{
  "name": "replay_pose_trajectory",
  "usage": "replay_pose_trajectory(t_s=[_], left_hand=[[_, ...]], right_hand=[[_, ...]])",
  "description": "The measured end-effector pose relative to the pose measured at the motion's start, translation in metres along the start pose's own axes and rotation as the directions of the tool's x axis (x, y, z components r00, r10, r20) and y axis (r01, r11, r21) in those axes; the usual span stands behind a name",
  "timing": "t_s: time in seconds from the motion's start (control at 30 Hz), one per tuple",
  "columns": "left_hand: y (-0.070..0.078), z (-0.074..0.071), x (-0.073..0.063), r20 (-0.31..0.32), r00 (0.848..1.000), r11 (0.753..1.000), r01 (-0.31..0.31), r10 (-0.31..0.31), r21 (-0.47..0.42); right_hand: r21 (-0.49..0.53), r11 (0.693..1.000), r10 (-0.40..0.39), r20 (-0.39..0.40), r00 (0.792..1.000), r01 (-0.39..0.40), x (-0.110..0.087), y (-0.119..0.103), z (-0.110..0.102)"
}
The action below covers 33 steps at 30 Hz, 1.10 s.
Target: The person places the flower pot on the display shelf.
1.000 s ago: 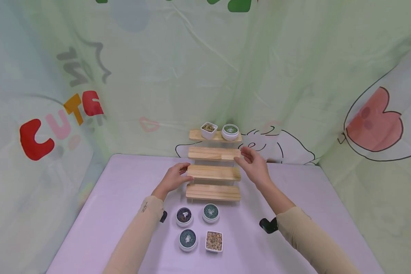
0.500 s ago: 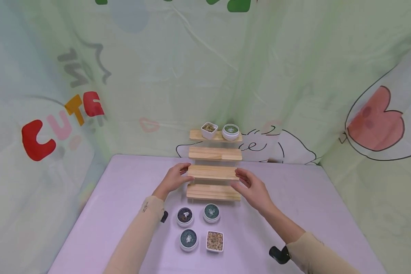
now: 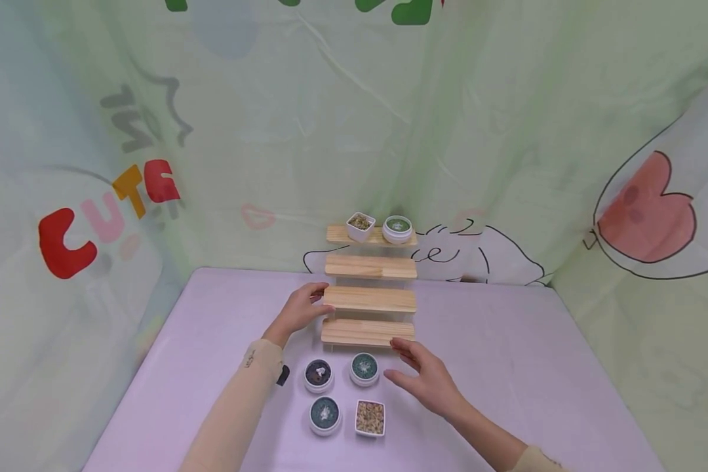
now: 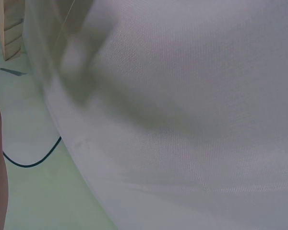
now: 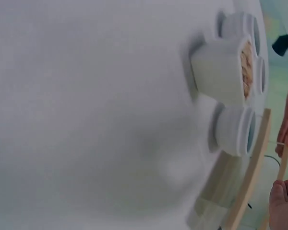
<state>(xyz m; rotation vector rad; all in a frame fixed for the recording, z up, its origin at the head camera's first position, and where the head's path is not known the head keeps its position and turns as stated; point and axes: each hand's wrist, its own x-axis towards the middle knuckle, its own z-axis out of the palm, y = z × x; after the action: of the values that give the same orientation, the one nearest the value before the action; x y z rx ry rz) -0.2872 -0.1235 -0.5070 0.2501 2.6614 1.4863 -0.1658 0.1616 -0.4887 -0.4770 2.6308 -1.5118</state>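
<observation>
A four-step wooden display stand [image 3: 370, 299] stands against the back cloth. My left hand [image 3: 297, 313] holds the left end of its second-lowest shelf, thumb in front and fingers behind. My right hand [image 3: 427, 381] hovers, fingers spread from the thumb and nothing between them, right of a round white pot [image 3: 364, 369] with dark green filling. Its fingertips overlap the lowest shelf's right corner. Two more round pots, one dark-topped [image 3: 318, 374] and one green-topped [image 3: 324, 414], sit nearby with a square white bowl [image 3: 370, 417] of tan bits, seen side-on in the right wrist view.
On the top shelf stand another square bowl [image 3: 360, 225] and a round green-topped pot [image 3: 397, 229]. A pale lilac cloth covers the table [image 3: 495, 354]. Printed curtains [image 3: 271, 151] enclose the back and both sides.
My right hand has come down and toward me, from beside the upper shelves to the lowest shelf's corner and the round pot. My left hand has stayed on the stand.
</observation>
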Motion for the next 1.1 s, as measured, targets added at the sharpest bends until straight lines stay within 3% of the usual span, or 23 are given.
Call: replay_pose_trajectory(t_s=[0.3,0.57,0.87,1.1], left_hand=[[-0.001,0.002,0.0,-0.007,1.0,1.0,-0.014,0.013,-0.014],[-0.002,0.002,0.0,-0.006,1.0,1.0,-0.012,0.012,-0.015],[-0.004,0.001,0.002,-0.005,1.0,1.0,-0.009,0.009,-0.018],[-0.004,0.001,0.002,-0.003,1.0,1.0,-0.014,0.014,-0.019]], right_hand=[[-0.021,0.999,0.05,0.079,0.996,-0.048,-0.022,0.008,0.02],[-0.02,1.0,0.011,0.174,0.985,-0.008,-0.037,0.02,0.024],[-0.065,0.992,-0.089,0.259,0.962,0.109,-0.051,0.034,0.032],[-0.027,0.997,-0.057,0.269,0.961,0.066,-0.054,0.041,0.037]])
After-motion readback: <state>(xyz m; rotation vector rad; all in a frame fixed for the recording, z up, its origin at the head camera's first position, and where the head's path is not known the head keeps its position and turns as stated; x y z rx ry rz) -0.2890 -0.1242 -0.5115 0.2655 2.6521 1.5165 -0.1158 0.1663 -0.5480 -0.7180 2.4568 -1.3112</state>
